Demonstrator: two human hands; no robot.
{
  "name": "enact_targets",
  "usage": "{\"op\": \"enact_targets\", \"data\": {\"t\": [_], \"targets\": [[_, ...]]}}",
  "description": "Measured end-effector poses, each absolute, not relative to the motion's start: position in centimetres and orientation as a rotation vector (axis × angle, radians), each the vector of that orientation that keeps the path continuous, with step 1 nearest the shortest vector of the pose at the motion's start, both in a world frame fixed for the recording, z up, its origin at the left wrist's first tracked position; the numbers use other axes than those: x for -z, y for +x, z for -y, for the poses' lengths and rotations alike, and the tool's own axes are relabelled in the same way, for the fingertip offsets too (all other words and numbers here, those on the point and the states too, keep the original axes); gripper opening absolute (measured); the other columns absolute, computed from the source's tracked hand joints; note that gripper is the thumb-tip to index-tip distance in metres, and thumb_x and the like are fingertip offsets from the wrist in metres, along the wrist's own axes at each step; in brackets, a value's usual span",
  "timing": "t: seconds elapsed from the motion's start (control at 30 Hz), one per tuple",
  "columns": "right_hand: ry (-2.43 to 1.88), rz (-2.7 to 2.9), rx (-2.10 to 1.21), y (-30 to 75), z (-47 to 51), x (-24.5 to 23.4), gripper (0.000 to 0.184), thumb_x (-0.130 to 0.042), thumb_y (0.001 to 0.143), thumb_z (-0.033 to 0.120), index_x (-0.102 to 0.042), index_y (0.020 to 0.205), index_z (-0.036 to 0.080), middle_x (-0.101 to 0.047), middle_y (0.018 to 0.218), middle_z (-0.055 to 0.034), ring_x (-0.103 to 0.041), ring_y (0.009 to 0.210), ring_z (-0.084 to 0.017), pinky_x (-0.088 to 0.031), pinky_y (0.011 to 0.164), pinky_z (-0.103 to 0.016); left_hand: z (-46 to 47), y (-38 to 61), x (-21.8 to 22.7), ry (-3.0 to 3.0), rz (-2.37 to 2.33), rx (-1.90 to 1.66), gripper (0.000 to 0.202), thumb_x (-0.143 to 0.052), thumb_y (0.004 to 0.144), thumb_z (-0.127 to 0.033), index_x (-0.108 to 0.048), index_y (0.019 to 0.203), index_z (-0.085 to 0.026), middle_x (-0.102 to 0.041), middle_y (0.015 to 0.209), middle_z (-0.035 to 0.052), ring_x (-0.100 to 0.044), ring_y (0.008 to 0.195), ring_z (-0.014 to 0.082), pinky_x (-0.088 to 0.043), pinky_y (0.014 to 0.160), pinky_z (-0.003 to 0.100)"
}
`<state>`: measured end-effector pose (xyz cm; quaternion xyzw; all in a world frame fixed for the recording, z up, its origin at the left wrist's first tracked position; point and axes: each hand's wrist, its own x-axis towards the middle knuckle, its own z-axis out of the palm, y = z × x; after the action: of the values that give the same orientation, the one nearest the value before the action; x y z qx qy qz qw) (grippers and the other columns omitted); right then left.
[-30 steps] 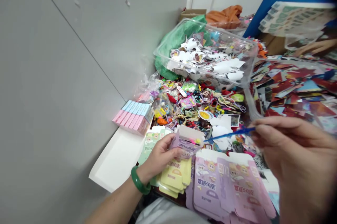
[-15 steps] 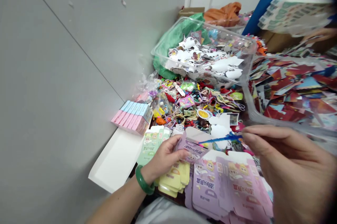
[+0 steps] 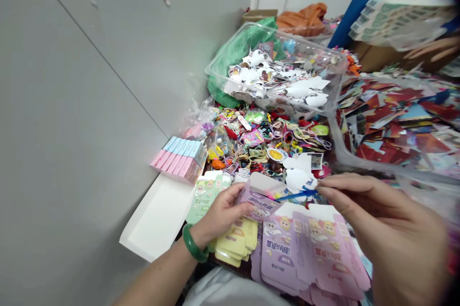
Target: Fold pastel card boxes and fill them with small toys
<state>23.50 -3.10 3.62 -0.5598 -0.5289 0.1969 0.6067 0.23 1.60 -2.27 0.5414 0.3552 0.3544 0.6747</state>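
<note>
one purple box, open-topped, held in left hand; at its mouth, blue strip pinched by right hand, not yet fully inside. left of the box, several pink-and-blue boxes already made up, on white tray; right of it, flat purple cartons, not yet folded.

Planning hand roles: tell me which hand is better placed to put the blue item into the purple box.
Likely the right hand: it pinches the blue item, whose far end is at the open purple box. The left hand is holding that box.
</note>
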Motion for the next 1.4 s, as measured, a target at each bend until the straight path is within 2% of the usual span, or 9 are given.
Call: {"op": "enact_targets", "data": {"t": [0.33, 0.5, 0.6, 0.7, 0.87, 1.0, 1.13, 1.3, 1.4], "targets": [[-1.226, 1.478, -0.239, 20.0, 2.1, -1.1, 0.011, -0.066, 0.085, 0.016, -0.067, 0.091, 0.025, -0.066, 0.081, 0.0011, -0.058, 0.067, -0.012, -0.045, 0.058, -0.026, -1.5, 1.3, 2.4, 1.305, -0.793, -0.799, 0.040, -0.073, 0.080, -0.027, -0.065, 0.118, -0.024, -0.067, 0.116, 0.0042, -0.061, 0.107, 0.0214, -0.045, 0.095, 0.032], [-1.206, 1.638, -0.133, 20.0, 1.7, -0.1, 0.010, -0.064, 0.086, 0.016, -0.068, 0.092, 0.023, -0.069, 0.087, -0.0025, -0.059, 0.084, -0.018, -0.048, 0.074, -0.033, -1.6, 1.1, 2.1, 1.303, -0.813, -0.824, 0.039, -0.073, 0.080, -0.027, -0.065, 0.117, -0.024, -0.068, 0.113, 0.0039, -0.061, 0.105, 0.0203, -0.046, 0.092, 0.030], [-1.209, 1.736, -0.063, 20.8, 1.5, 0.4, 0.009, -0.064, 0.088, 0.024, -0.072, 0.093, 0.024, -0.070, 0.103, -0.0064, -0.058, 0.098, -0.024, -0.047, 0.085, -0.042, -1.7, 0.8, 1.8, 1.247, -0.836, -0.857, 0.039, -0.073, 0.080, -0.028, -0.064, 0.118, -0.022, -0.069, 0.114, 0.0051, -0.062, 0.105, 0.0208, -0.047, 0.091, 0.030], [-1.223, 1.815, -0.073, 21.2, 1.4, 0.8, 0.013, -0.062, 0.089, 0.028, -0.074, 0.093, 0.023, -0.066, 0.117, -0.0102, -0.055, 0.108, -0.027, -0.046, 0.089, -0.046, -1.5, 0.3, 1.9, 1.251, -0.866, -0.854, 0.038, -0.072, 0.080, -0.029, -0.064, 0.117, -0.021, -0.069, 0.115, 0.0054, -0.062, 0.106, 0.0217, -0.047, 0.092, 0.030], [-1.200, 1.970, -0.169, 21.2, 1.1, 0.8, 0.016, -0.060, 0.089, 0.026, -0.076, 0.093, 0.025, -0.066, 0.121, -0.0101, -0.054, 0.115, -0.029, -0.048, 0.092, -0.048, -1.2, -0.6, 2.4, 1.290, -0.947, -0.812, 0.036, -0.071, 0.082, -0.032, -0.064, 0.115, -0.022, -0.069, 0.114, 0.0054, -0.062, 0.105, 0.0228, -0.048, 0.091, 0.032], [-1.162, 1.926, -0.361, 22.1, -1.0, 0.4, 0.020, -0.058, 0.091, 0.028, -0.073, 0.103, 0.026, -0.068, 0.117, -0.0077, -0.061, 0.108, -0.024, -0.050, 0.090, -0.041, -1.4, -1.7, 1.9, 1.220, -1.000, -0.878, 0.036, -0.070, 0.082, -0.032, -0.063, 0.115, -0.019, -0.069, 0.115, 0.0069, -0.063, 0.104, 0.0228, -0.050, 0.089, 0.032], [-1.384, 1.826, -0.317, 22.6, -5.3, 1.1, 0.018, -0.054, 0.090, 0.023, -0.071, 0.085, 0.020, -0.069, 0.089, -0.0061, -0.064, 0.085, -0.020, -0.051, 0.078, -0.033, -1.8, -3.1, 1.3, 1.162, -1.034, -0.944, 0.037, -0.072, 0.080, -0.032, -0.063, 0.114, -0.019, -0.070, 0.111, 0.0070, -0.064, 0.100, 0.0208, -0.053, 0.084, 0.031], [-1.640, 2.262, -0.262, 20.3, -9.6, 3.7, 0.024, -0.047, 0.087, 0.012, -0.069, 0.098, 0.012, -0.064, 0.099, -0.0146, -0.061, 0.091, -0.025, -0.046, 0.076, -0.033, -2.2, -4.0, 1.0, 1.087, -1.087, -1.019, 0.039, -0.074, 0.079, -0.032, -0.063, 0.114, -0.018, -0.072, 0.110, 0.0069, -0.066, 0.098, 0.0208, -0.055, 0.082, 0.031], [-1.690, 2.251, -0.268, 19.5, -10.9, 5.0, 0.021, -0.047, 0.087, 0.012, -0.068, 0.088, 0.011, -0.063, 0.096, -0.0171, -0.061, 0.090, -0.026, -0.044, 0.075, -0.033, -2.3, -4.1, 0.9, 1.071, -1.107, -1.044, 0.039, -0.074, 0.078, -0.032, -0.064, 0.113, -0.018, -0.072, 0.110, 0.0063, -0.066, 0.102, 0.0220, -0.054, 0.088, 0.034]]}}
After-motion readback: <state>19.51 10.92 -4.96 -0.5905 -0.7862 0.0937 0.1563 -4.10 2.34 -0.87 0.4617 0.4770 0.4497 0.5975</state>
